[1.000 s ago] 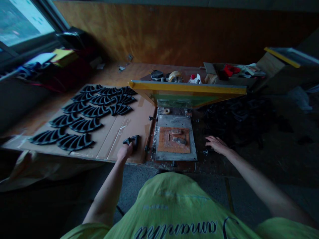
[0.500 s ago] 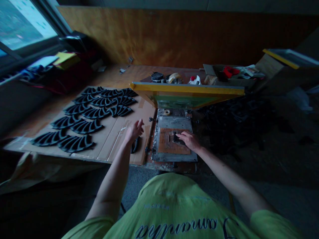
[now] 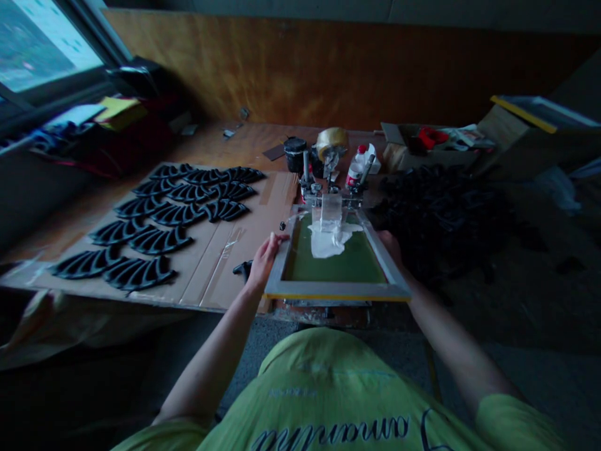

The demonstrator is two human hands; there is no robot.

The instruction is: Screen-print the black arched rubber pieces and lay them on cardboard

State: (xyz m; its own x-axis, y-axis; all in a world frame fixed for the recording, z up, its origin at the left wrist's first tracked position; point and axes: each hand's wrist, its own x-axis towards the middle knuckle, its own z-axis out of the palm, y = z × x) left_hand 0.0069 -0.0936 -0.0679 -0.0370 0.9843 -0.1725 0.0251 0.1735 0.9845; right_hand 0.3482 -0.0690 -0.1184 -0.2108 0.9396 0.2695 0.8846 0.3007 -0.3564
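Note:
A screen printing frame [image 3: 300, 288] with grey sides and a green mesh lies lowered in front of me, its near edge edged in yellow. My left hand [image 3: 265, 258] grips its left side with the fingertips at the rim. On the right side my right hand [image 3: 390, 245] holds the frame, its fingers partly hidden. White ink [image 3: 327, 244] is pooled on the mesh. A pale squeegee [image 3: 331, 207] stands in the ink near the hinge clamps. Beside my left wrist, a small black part [image 3: 243, 269] rests on the cardboard. The base plate is mostly hidden under the frame.
Rows of black fan-shaped parts [image 3: 159, 241] cover the left of the cardboard sheet [image 3: 211, 263]. A heap of black parts [image 3: 451, 213] lies to the right. Behind the frame stand a black tub [image 3: 295, 153], a tape roll [image 3: 332, 141] and a red-capped bottle [image 3: 359, 164].
The frame has swung down from its raised position over the base plate. My right hand has left the small black part on the plate; both hands are now at the frame's sides.

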